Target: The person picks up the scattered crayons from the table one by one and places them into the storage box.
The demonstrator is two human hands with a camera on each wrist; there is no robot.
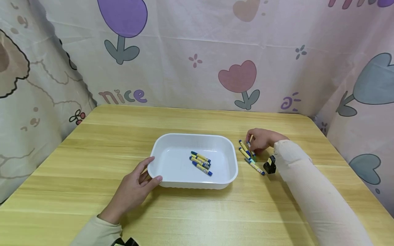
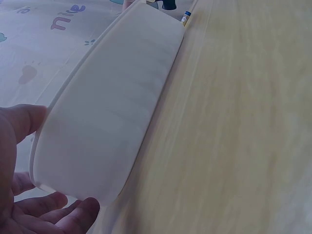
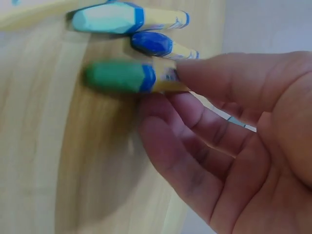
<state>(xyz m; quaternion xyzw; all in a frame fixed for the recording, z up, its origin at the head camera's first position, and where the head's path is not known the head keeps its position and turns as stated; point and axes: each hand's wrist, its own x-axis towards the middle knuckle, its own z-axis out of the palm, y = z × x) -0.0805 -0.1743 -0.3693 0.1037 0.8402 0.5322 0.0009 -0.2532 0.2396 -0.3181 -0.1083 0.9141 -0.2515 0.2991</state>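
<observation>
A white plastic tray (image 1: 191, 184) stands on the table with several crayons (image 1: 201, 167) lying inside it. My left hand (image 1: 132, 188) grips its near left corner; in the left wrist view the thumb (image 2: 29, 122) is at the rim and the fingers (image 2: 78, 214) are around the tray's end. To the right of the tray, my right hand (image 1: 263, 139) pinches a green crayon (image 3: 117, 77) between thumb and fingers. Close beside it on the table lie a pale turquoise crayon (image 3: 107, 18), a dark blue crayon (image 3: 153, 44) and another yellow-wrapped crayon (image 1: 254, 166).
The wooden table (image 1: 197, 218) extends around the tray. A printed cloth (image 1: 184, 78) hangs behind it and at both sides. A small black device (image 1: 270, 165) sits at my right wrist.
</observation>
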